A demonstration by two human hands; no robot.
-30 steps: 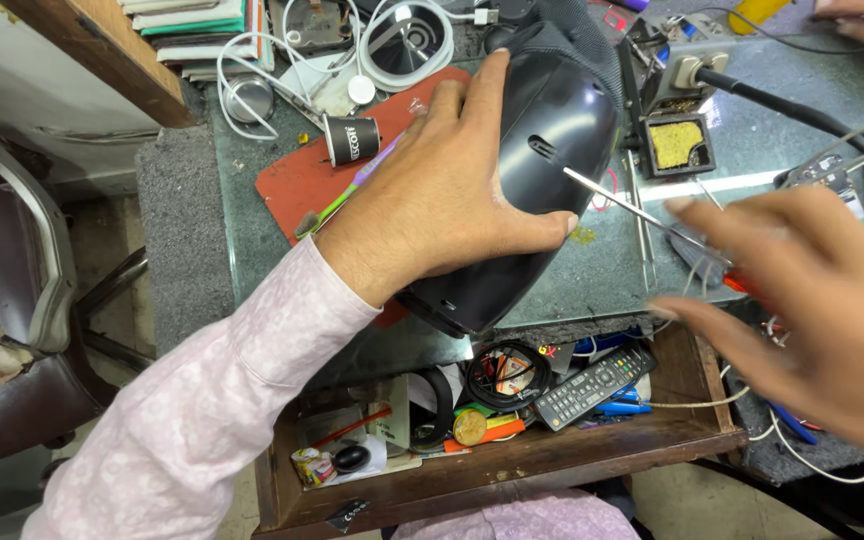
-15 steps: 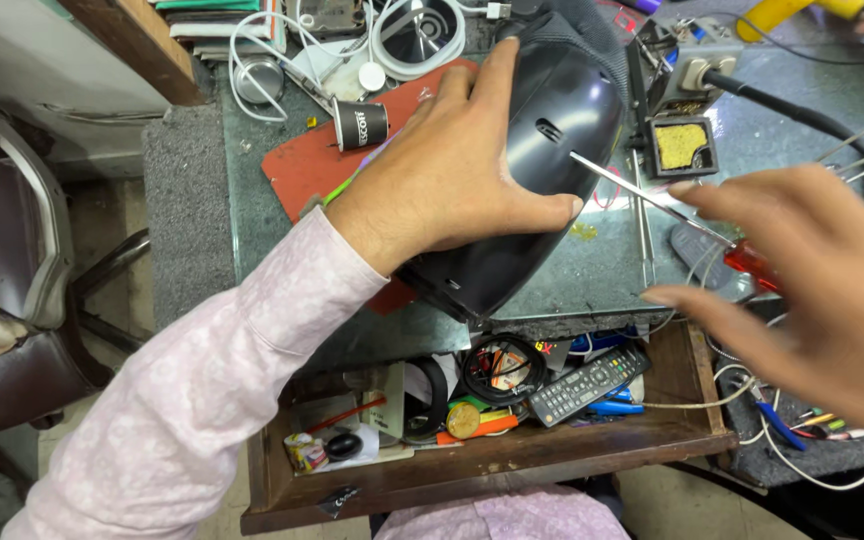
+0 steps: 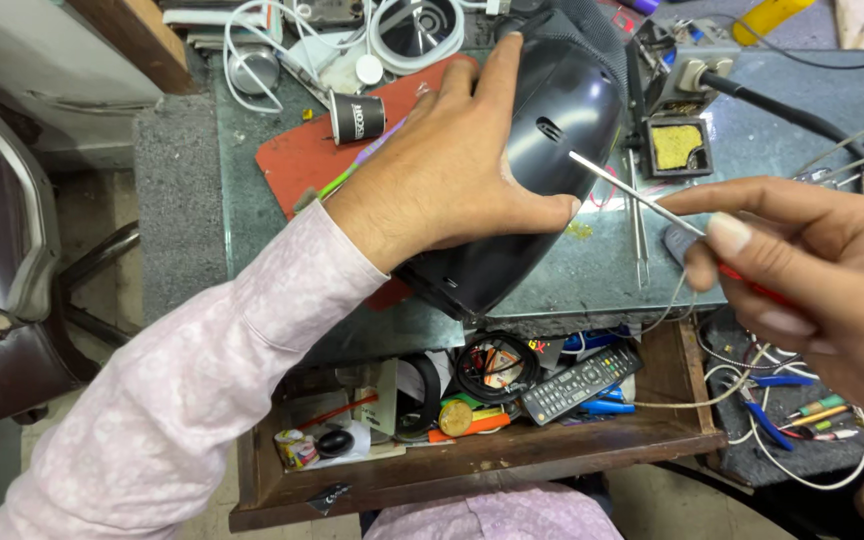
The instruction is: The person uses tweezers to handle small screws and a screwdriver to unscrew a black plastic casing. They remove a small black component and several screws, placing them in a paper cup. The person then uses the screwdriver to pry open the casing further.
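**Black casing held down, screwdriver poised at its side**

In the centre of the frame we see the left hand (image 3: 457, 170) spread flat, fingers splayed, pressing on a glossy black casing (image 3: 542, 150) that lies on the green glass bench (image 3: 602, 270). At right, the right hand (image 3: 802, 270) pinches a red-handled screwdriver (image 3: 642, 195), its thin shaft pointing toward the casing's slot, tip just beside the left thumb. Below, an open wooden drawer (image 3: 472, 470) holds a remote control (image 3: 580, 384) and coiled wire. A soldering stand with a yellow sponge (image 3: 677, 145) sits at upper right.
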